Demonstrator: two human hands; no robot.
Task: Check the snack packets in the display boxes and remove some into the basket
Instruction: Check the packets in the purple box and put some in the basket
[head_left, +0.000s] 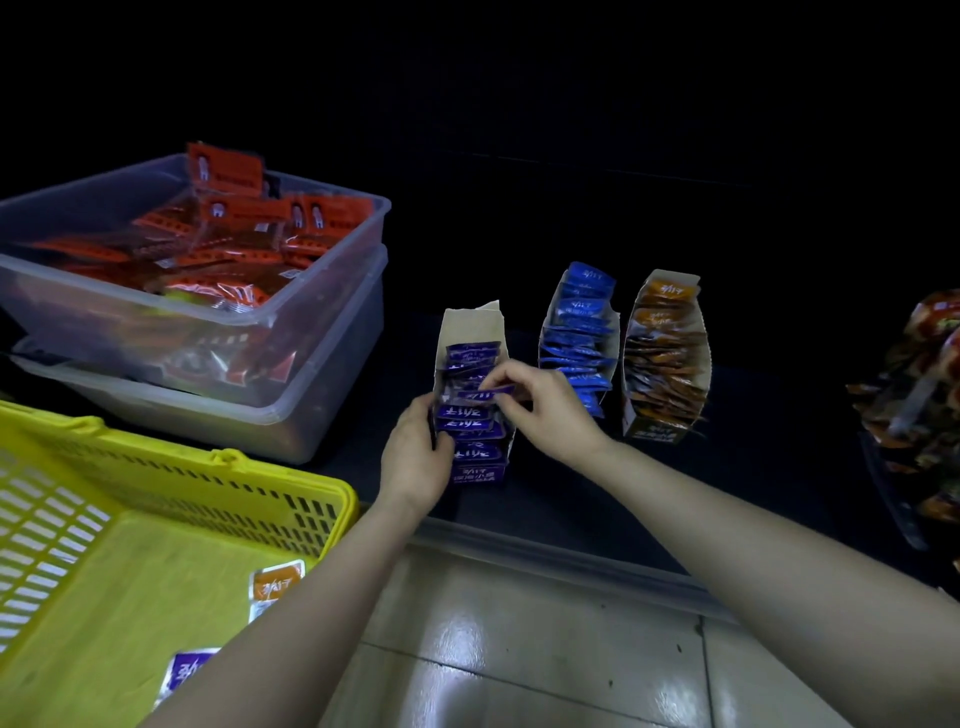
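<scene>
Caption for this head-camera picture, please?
Right hand pinches a purple packet in the display box the left hand holds; yellow basket nearby.

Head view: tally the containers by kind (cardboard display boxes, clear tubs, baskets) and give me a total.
Display boxes: 3 (purple box, blue box, orange box)
Clear tubs: 2, stacked (upper tub, lower tub)
Yellow basket: 1
Total: 6
</scene>
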